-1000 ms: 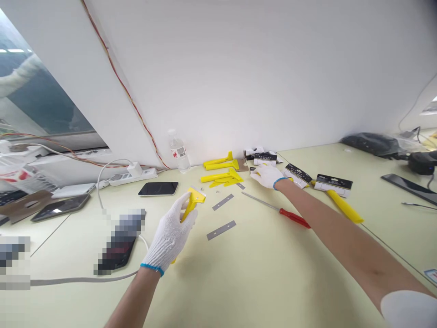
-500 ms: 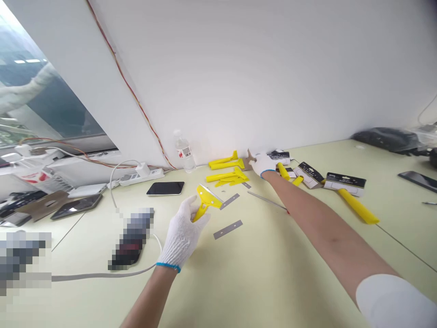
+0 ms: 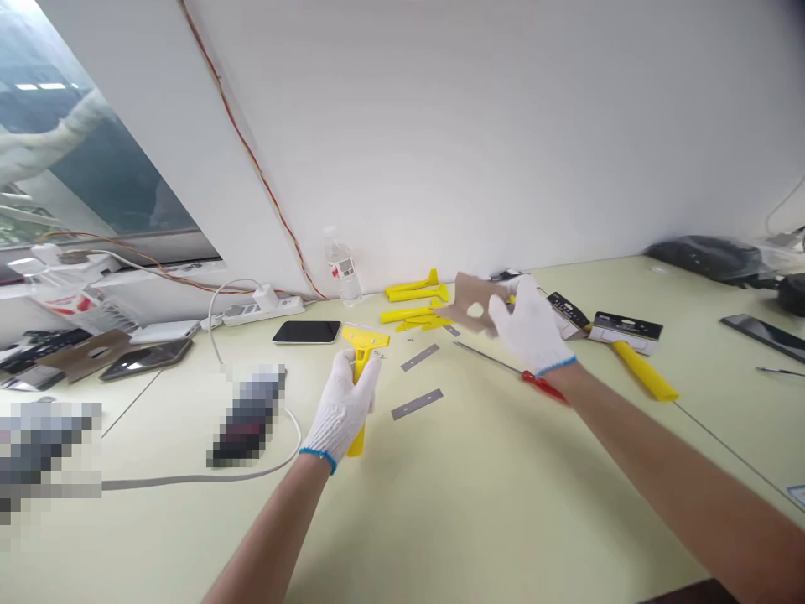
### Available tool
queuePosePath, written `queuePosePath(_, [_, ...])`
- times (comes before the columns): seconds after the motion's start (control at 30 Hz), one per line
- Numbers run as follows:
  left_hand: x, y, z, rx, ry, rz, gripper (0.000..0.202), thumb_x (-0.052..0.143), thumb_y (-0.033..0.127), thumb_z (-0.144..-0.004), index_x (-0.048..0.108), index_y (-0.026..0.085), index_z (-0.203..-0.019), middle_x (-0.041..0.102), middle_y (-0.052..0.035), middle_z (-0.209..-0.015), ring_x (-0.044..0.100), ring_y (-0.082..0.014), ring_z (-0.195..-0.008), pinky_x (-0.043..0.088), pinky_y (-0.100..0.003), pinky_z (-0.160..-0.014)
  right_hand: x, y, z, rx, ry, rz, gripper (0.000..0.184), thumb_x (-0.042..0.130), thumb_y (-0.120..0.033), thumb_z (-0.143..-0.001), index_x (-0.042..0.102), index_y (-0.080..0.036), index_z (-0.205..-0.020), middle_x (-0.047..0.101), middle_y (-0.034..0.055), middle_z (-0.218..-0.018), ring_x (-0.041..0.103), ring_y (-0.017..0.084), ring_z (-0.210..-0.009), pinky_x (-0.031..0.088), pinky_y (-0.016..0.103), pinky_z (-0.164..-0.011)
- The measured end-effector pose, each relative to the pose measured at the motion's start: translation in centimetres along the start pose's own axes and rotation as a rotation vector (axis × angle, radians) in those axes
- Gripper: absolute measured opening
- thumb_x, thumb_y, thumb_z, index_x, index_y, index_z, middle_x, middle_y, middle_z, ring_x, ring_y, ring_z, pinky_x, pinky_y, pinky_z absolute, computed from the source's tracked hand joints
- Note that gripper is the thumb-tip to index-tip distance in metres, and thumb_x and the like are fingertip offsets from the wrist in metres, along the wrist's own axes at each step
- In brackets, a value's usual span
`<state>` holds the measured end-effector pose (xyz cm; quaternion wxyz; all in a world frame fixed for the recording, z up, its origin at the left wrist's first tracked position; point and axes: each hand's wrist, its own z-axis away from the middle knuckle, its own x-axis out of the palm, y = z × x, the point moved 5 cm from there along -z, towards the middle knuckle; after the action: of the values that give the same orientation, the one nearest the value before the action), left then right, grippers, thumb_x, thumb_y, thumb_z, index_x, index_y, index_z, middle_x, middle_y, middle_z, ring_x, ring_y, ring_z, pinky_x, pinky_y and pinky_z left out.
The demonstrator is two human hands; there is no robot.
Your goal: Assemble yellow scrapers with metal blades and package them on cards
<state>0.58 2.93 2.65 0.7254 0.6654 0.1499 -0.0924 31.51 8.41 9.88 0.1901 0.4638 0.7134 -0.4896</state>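
My left hand point(image 3: 343, 403), in a white knit glove, is closed round the handle of a yellow scraper point(image 3: 366, 339), its wide head pointing away from me. In my gloved right hand point(image 3: 532, 327) a brown cardboard card point(image 3: 465, 294) with a cut-out hole is pinched, raised over the table and slightly blurred. Two flat metal blades, a nearer blade point(image 3: 417, 404) and a farther blade point(image 3: 420, 357), lie to the right of the scraper. Under my right wrist rests a screwdriver point(image 3: 534, 382) with a red handle. Yellow scraper handles point(image 3: 412, 294) and small yellow pieces point(image 3: 423, 322) lie by the wall.
Scrapers with black-and-white cards, one with a yellow handle point(image 3: 645, 371), lie at the right. A plastic bottle point(image 3: 343, 268) stands against the wall. A phone point(image 3: 307, 332), a power strip point(image 3: 270, 309) and a white cable point(image 3: 251, 479) are on the left.
My right hand has come back from the wall toward me, lifting the cardboard card. My left hand has turned the scraper more upright and moved slightly.
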Motion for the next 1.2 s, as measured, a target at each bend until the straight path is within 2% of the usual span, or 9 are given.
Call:
queuePosePath(0.1, [0.8, 0.1, 0.2, -0.033, -0.032, 0.252, 0.041, 0.052, 0.061, -0.097, 0.052, 0.02, -0.096, 0.055, 0.0026, -0.076, 0.053, -0.0111, -0.064, 0.048, -0.026, -0.067, 1.7, -1.2, 5.8, 0.041, -0.167, -0.19, 0.005, 0.047, -0.03, -0.096, 0.049, -0.025, -0.097, 0.061, 0.0035, -0.081, 0.056, 0.018, -0.061, 0.045, 0.03, -0.057])
queuePosePath(0.13, [1.2, 0.1, 0.3, -0.05, -0.048, 0.365, 0.04, 0.056, 0.06, -0.096, 0.054, 0.02, -0.096, 0.056, 0.0019, -0.081, 0.053, -0.0103, -0.067, 0.048, -0.025, -0.068, 2.1, -1.5, 7.1, 0.017, -0.182, -0.203, 0.007, 0.048, -0.028, -0.094, 0.044, -0.026, -0.089, 0.055, 0.001, -0.075, 0.053, 0.017, -0.06, 0.043, 0.029, -0.056])
queuePosePath(0.23, [2.4, 0.3, 0.0, -0.077, -0.111, 0.65, 0.037, 0.071, 0.049, -0.089, 0.057, 0.019, -0.106, 0.055, 0.0018, -0.088, 0.054, -0.0086, -0.072, 0.05, -0.023, -0.072, 3.3, -2.1, 9.8, -0.072, -0.176, -0.269, 0.02, 0.048, -0.025, -0.093, 0.033, -0.027, -0.08, 0.045, -0.0023, -0.071, 0.048, 0.017, -0.063, 0.041, 0.029, -0.059])
queuePosePath(0.33, [2.8, 0.8, -0.7, -0.025, -0.122, 0.838, 0.039, 0.079, 0.039, -0.084, 0.056, 0.02, -0.109, 0.059, 0.0002, -0.095, 0.059, -0.0088, -0.077, 0.054, -0.026, -0.08, 4.4, -2.2, 11.2, -0.074, -0.198, -0.302, 0.021, 0.047, -0.025, -0.094, 0.031, -0.027, -0.079, 0.044, -0.0027, -0.071, 0.044, 0.017, -0.063, 0.039, 0.03, -0.058])
queuePosePath(0.5, [2.2, 2.2, -1.4, 0.04, -0.045, 0.96, 0.037, 0.077, 0.035, -0.088, 0.054, 0.024, -0.115, 0.067, -0.0046, -0.124, 0.069, -0.0142, -0.107, 0.055, -0.036, -0.105, 4.6, -3.5, 12.0, -0.137, -0.114, -0.201, 0.011, 0.047, -0.028, -0.091, 0.042, -0.028, -0.082, 0.048, 0.0013, -0.073, 0.048, 0.023, -0.064, 0.039, 0.036, -0.057])
queuePosePath(0.63, [2.3, 3.4, -1.4, 0.103, 0.047, 1.049, 0.034, 0.072, 0.034, -0.094, 0.053, 0.024, -0.12, 0.063, -0.0101, -0.143, 0.064, -0.019, -0.13, 0.053, -0.037, -0.113, 4.5, -4.9, 12.0, -0.182, -0.087, -0.181, 0.003, 0.054, -0.031, -0.087, 0.053, -0.032, -0.089, 0.057, 0.004, -0.08, 0.057, 0.028, -0.073, 0.043, 0.039, -0.059])
queuePosePath(0.87, [4.2, 3.5, -0.4, 0.037, 0.222, 1.052, 0.042, 0.081, 0.024, -0.087, 0.057, 0.017, -0.121, 0.065, -0.0175, -0.14, 0.062, -0.0263, -0.135, 0.055, -0.037, -0.111, 5.4, -6.7, 12.9, -0.112, -0.041, -0.174, 0.008, 0.056, -0.027, -0.086, 0.052, -0.032, -0.09, 0.063, 0.0044, -0.091, 0.063, 0.03, -0.085, 0.051, 0.043, -0.067])
queuePosePath(1.03, [3.9, 3.3, -0.3, 0.027, 0.242, 1.044, 0.048, 0.084, 0.022, -0.083, 0.057, 0.016, -0.122, 0.068, -0.0162, -0.134, 0.064, -0.0265, -0.132, 0.056, -0.037, -0.111, 5.1, -6.8, 13.1, -0.052, 0.072, -0.25, 0.008, 0.054, -0.024, -0.088, 0.049, -0.031, -0.086, 0.065, 0.0075, -0.105, 0.067, 0.033, -0.103, 0.055, 0.047, -0.072])
queuePosePath(1.2, [3.8, 3.6, -0.1, 0.038, 0.259, 1.063, 0.047, 0.085, 0.018, -0.081, 0.058, 0.015, -0.119, 0.068, -0.0158, -0.133, 0.065, -0.0266, -0.131, 0.056, -0.038, -0.112, 4.7, -6.9, 13.3, -0.057, 0.135, -0.327, 0.01, 0.056, -0.024, -0.088, 0.05, -0.031, -0.087, 0.066, 0.009, -0.115, 0.063, 0.035, -0.121, 0.057, 0.051, -0.08])
